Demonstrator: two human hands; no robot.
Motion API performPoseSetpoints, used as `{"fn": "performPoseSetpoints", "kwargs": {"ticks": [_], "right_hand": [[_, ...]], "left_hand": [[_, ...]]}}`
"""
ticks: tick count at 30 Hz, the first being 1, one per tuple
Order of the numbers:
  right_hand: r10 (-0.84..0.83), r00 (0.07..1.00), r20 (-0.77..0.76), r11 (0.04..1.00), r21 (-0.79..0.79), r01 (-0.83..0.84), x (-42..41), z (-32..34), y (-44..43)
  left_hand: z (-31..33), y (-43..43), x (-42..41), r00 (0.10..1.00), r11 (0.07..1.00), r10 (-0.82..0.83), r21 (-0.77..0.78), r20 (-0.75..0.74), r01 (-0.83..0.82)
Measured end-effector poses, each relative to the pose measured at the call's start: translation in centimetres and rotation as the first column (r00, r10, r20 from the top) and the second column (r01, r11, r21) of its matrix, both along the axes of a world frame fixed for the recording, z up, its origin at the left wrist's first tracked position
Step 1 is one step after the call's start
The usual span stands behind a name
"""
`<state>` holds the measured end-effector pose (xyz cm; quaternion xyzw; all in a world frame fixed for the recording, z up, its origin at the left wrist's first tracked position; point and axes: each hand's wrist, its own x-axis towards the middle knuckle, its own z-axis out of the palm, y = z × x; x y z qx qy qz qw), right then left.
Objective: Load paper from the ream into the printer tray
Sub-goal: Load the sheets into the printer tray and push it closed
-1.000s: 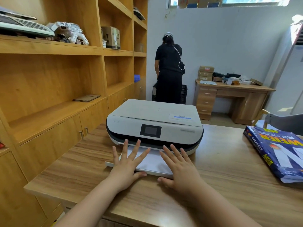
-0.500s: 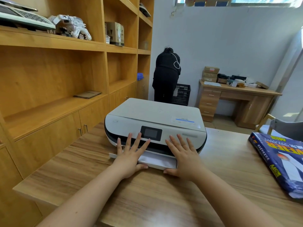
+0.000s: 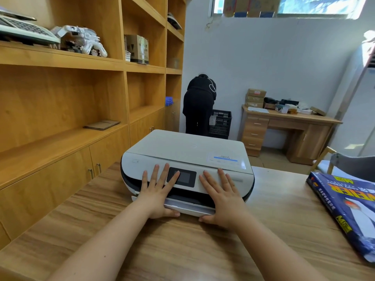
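Observation:
A white printer with a small dark screen stands on the wooden table. Its paper tray sticks out only a little at the bottom front, with a strip of white paper showing in it. My left hand and my right hand lie flat with fingers spread against the tray's front edge, thumbs at the table, fingertips over the printer's face on either side of the screen. The blue ream of paper lies on the table at the right, its near end torn open.
Wooden shelving and cupboards run along the left. A person in black bends over a black crate at the back. A desk with boxes stands by the far wall, and a grey chair behind the ream.
Both hands have moved forward and the tray has slid into the printer; far less white paper shows now. The person at the back has bent lower.

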<state>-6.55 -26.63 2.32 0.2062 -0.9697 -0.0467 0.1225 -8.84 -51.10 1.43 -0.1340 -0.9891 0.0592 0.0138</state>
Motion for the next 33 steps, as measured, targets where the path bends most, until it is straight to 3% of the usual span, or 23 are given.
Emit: {"fn": "performPoseSetpoints", "kwargs": {"ticks": [21,27,33], "right_hand": [[-0.052,0.99,-0.133,0.998,-0.033,0.048,-1.4,-2.2,-0.5],[-0.055,0.988,-0.144,0.999,-0.005,0.054,-1.5,-2.3,-0.5],[-0.099,0.995,-0.006,0.995,0.015,0.099,-0.1,-0.3,-1.0]], "left_hand": [[-3.4,0.1,-1.3,0.941,0.989,0.05,0.15,-0.334,0.0],[-3.1,0.3,-1.0,0.948,0.99,0.062,0.14,-0.312,-0.018],[0.9,1.0,1.1,0.994,0.992,0.087,0.1,-0.061,-0.081]]}}
